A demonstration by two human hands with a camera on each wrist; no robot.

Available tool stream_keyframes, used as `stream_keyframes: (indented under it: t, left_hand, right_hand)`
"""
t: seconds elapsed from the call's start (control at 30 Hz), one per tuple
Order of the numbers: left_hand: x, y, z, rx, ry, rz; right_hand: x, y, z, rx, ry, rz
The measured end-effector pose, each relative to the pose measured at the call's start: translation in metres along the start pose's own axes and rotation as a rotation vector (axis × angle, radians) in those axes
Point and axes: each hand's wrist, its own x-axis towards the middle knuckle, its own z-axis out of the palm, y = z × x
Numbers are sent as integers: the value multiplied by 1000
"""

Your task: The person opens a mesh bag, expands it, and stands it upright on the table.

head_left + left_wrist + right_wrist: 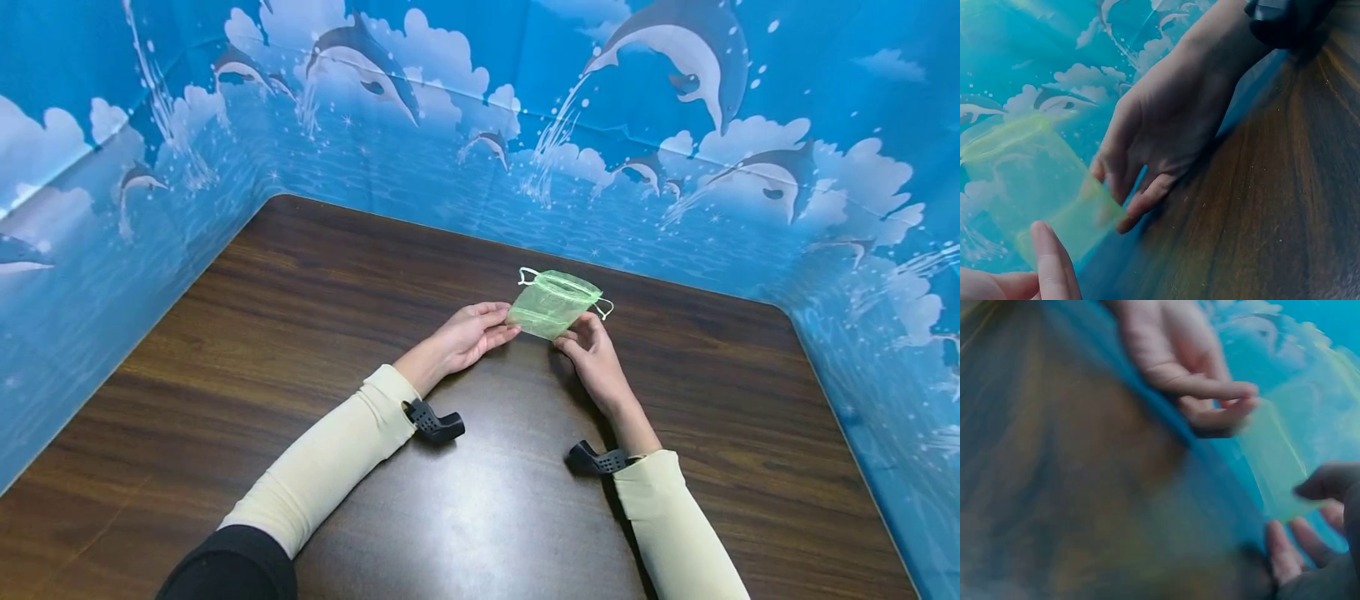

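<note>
A sheer pale-green drawstring pouch [555, 307] is held up over the far part of the table, with white cord loops at both sides of its upper end. My left hand [474, 335] pinches its lower left corner between thumb and fingers. At the lower right corner, my right hand [592, 357] grips the edge with thumb and fingertips. The left wrist view shows the pouch [1041, 181] stretched between both hands, its fabric see-through. In the right wrist view the picture is blurred, and the pouch [1279, 456] spans from one hand to the other.
The dark wood-grain table [225, 383] has rounded far corners. A blue curtain [450, 167] printed with dolphins and clouds stands around its edges. Black wrist mounts [435, 423] sit at the cuffs of the cream sleeves [330, 458].
</note>
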Motion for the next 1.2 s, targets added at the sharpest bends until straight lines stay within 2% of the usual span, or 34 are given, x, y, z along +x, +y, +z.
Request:
stream_keyframes:
  t: [0.1, 0.2, 0.3, 0.37, 0.43, 0.53, 0.63, 0.77, 0.9, 1.07, 1.13, 1.2]
  left_hand:
    - [0, -2, -2, -6, 16, -3]
    - [-2, -1, -3, 72, 5, -17]
    - [-4, 0, -2, 249, -9, -8]
    - [-4, 0, -2, 366, -1, 31]
    - [-5, -1, -2, 444, 22, 81]
    - [-6, -3, -3, 502, 53, 156]
    - [-5, -6, -3, 532, 54, 206]
    - [-5, -6, -3, 529, 33, 230]
    - [-5, -4, -3, 486, 20, 185]
    - [-6, 3, -4, 511, -15, 41]
    - [-7, 5, -4, 532, -56, -23]
    - [-8, 6, -3, 538, -99, -74]
  right_hand:
    - [-1, 2, 2, -199, 10, -58]
    - [-1, 5, 2, -265, 44, -74]
    - [-1, 5, 1, -286, 90, -94]
    - [-1, 6, 1, -275, 106, -108]
    - [0, 6, 1, -253, 108, -116]
    - [0, 6, 1, -237, 108, -115]
    - [-1, 6, 1, -244, 108, -125]
    - [-4, -2, 5, -267, 88, -172]
    - [-12, -14, 11, -242, 58, -249]
    - [-14, -17, 14, -202, 13, -376]
    - [-14, -17, 14, -209, 26, -395]
    - [-15, -18, 15, -220, 67, -372]
